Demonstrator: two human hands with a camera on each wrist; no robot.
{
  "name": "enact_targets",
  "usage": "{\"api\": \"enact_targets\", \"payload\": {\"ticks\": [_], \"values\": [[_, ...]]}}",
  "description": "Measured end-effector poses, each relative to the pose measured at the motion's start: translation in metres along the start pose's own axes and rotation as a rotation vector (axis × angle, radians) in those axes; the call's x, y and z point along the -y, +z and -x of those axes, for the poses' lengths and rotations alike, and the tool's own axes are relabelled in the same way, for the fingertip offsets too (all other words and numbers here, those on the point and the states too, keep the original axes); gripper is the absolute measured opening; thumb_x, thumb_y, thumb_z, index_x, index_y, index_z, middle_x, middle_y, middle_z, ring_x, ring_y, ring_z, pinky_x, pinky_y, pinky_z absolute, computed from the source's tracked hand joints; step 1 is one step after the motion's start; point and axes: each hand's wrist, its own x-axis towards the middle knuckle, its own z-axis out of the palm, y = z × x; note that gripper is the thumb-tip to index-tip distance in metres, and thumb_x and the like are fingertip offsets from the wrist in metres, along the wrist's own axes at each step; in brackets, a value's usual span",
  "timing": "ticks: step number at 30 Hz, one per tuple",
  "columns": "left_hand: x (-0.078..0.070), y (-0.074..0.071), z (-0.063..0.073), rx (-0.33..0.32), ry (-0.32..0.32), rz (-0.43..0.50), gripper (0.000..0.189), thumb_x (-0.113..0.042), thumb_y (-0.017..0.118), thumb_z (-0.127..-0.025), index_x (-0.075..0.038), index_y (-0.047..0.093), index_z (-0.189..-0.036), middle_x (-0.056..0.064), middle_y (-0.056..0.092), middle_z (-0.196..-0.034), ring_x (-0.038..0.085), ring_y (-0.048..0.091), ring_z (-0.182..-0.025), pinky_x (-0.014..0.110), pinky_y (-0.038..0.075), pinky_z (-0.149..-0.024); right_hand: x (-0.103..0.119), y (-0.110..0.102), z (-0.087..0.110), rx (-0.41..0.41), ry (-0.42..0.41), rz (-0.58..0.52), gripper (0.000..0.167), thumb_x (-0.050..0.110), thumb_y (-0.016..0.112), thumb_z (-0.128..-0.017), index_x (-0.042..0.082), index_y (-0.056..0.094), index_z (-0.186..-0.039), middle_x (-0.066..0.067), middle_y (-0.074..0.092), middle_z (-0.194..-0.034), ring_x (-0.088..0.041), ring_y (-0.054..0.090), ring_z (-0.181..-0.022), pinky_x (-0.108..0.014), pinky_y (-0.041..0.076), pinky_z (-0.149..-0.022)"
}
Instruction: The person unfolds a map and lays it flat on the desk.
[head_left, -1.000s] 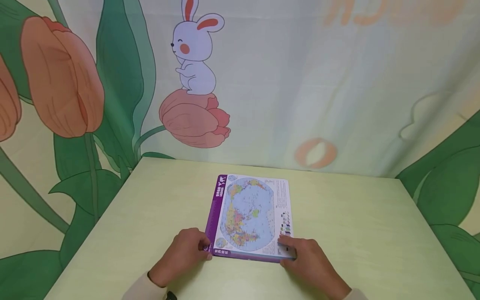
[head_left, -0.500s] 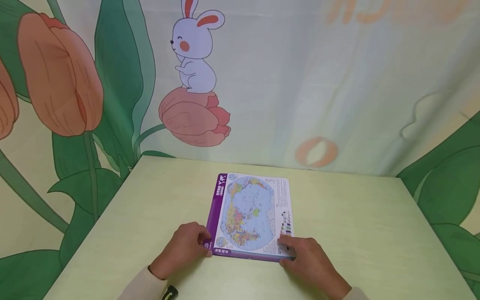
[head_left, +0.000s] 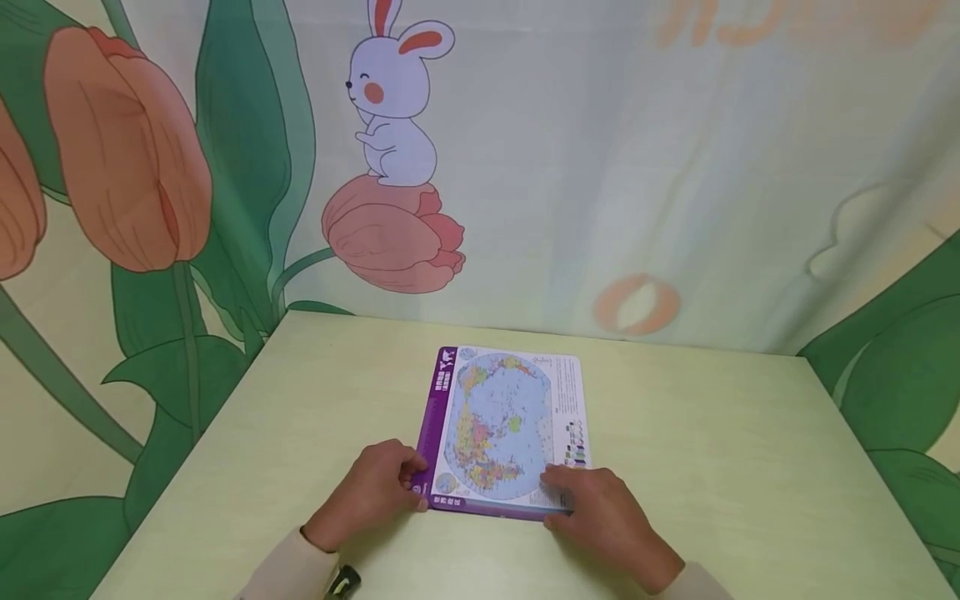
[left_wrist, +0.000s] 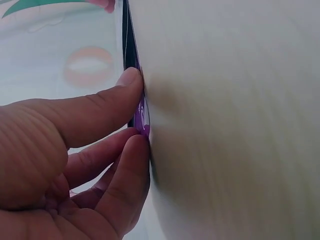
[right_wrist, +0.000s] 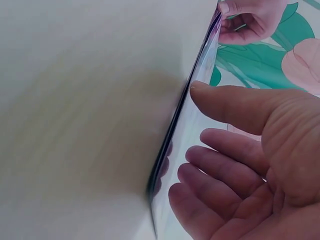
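A thin rectangular world map board point(head_left: 498, 425) lies flat on the table, with a purple border along its left and near sides. At its near left corner is my left hand point(head_left: 375, 487), its fingers bent and its thumb at the near edge; the left wrist view shows thumb and fingertips point(left_wrist: 135, 145) pinching the purple corner. My right hand point(head_left: 607, 517) is over the near right part, covering that corner. In the right wrist view its thumb point(right_wrist: 220, 102) is at the board's near edge and the relaxed fingers point(right_wrist: 205, 192) lie over the printed face.
The pale yellow-green table point(head_left: 720, 450) extends around the board on every side. A curtain point(head_left: 540, 167) printed with tulips and a white rabbit hangs behind it. A dark wristband point(head_left: 345, 581) shows at the left sleeve.
My right hand has slid left along the board's near edge, and its fingers have moved further over the map. The left hand and the board have stayed nearly still.
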Motion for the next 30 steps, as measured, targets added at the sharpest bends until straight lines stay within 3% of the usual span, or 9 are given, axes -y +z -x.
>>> {"api": "enact_targets", "payload": {"ticks": [9,23,30], "values": [[-0.003,0.000,-0.001,-0.007,0.009,-0.005,0.043,-0.009,0.096,-0.074,-0.001,0.078,-0.112,0.002,0.060,-0.091,0.015,0.054,-0.083,0.028,0.048,-0.074,0.021,0.005,-0.012,0.014,-0.108,-0.011,0.047,0.017,0.095,-0.073,0.014,0.080,-0.118,-0.006,0.078,-0.126,-0.032,0.075,-0.111,-0.047,0.058,-0.094],[0.000,0.001,-0.001,-0.011,0.015,-0.004,0.042,-0.008,0.096,-0.074,0.000,0.078,-0.112,0.002,0.060,-0.090,0.015,0.054,-0.082,0.027,0.048,-0.074,0.045,0.019,-0.029,0.059,-0.161,-0.042,0.043,0.018,0.093,-0.076,0.014,0.080,-0.117,-0.005,0.078,-0.126,-0.030,0.075,-0.112,-0.044,0.058,-0.096],[0.001,-0.001,0.001,-0.011,0.044,-0.002,0.042,-0.009,0.096,-0.074,0.001,0.078,-0.111,0.003,0.061,-0.090,0.015,0.053,-0.081,0.027,0.048,-0.073,0.060,0.028,-0.038,0.088,-0.176,-0.017,0.041,0.023,0.092,-0.080,0.016,0.080,-0.118,0.000,0.078,-0.122,-0.026,0.075,-0.103,-0.041,0.058,-0.093]]}}
